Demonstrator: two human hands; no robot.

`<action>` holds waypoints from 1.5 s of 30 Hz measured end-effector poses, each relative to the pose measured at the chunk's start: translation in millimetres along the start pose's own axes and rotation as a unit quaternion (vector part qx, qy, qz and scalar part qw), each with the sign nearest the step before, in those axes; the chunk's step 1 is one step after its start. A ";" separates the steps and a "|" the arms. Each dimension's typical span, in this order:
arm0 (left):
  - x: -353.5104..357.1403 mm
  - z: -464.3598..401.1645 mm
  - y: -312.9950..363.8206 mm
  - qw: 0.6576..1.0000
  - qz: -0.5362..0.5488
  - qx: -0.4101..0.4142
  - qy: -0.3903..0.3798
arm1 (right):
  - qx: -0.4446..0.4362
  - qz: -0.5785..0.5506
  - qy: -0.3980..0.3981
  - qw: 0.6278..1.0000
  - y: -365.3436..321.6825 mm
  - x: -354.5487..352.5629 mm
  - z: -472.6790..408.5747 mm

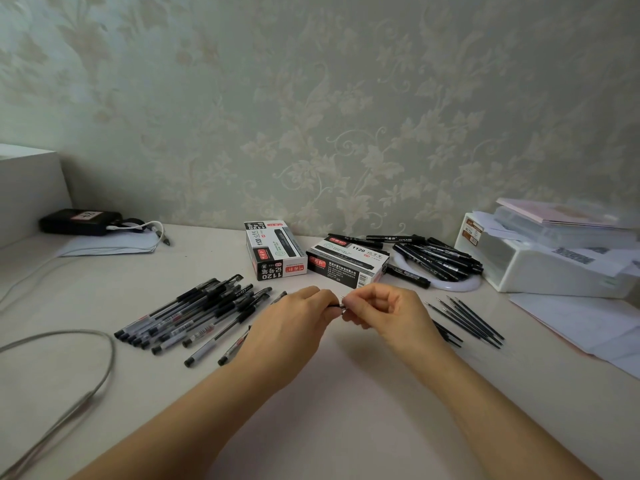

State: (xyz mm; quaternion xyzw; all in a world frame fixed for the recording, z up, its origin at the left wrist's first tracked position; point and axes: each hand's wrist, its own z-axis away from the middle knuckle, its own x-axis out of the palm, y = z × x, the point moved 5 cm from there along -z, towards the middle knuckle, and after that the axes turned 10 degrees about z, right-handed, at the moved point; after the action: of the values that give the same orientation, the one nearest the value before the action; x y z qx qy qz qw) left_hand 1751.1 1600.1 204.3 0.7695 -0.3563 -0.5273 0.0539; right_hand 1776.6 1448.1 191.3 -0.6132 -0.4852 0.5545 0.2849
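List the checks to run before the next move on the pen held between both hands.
1. Left hand grips the slim black pen with a metal tip: ok.
2. Right hand pinches the pen's tip end: ok.
3. Tip seated tight or loose: cannot tell, the fingers hide the joint.
4. Thin black loose refills lie on the white table to the right of the right hand: ok.
5. Pile of clear gel pens with black caps lies to the left of the left hand: ok.
6. Bare table surface below both hands to catch a dropped part: ok.
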 end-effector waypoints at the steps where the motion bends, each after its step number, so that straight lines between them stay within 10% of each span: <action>1: -1.3 0.1 1.1 1.000 0.010 0.004 0.007 | -0.004 0.028 -0.004 1.000 -0.9 1.2 0.3; 45: 1.6 2.9 1.0 0.996 0.062 0.032 0.062 | 0.024 -0.019 -0.023 0.999 1.8 -4.4 -1.1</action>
State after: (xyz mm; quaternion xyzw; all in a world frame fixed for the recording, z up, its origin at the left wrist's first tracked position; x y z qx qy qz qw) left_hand 1748.4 1599.2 202.2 0.7785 -0.4158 -0.4627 0.0837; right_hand 1778.5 1443.7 191.8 -0.5838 -0.4896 0.5745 0.2990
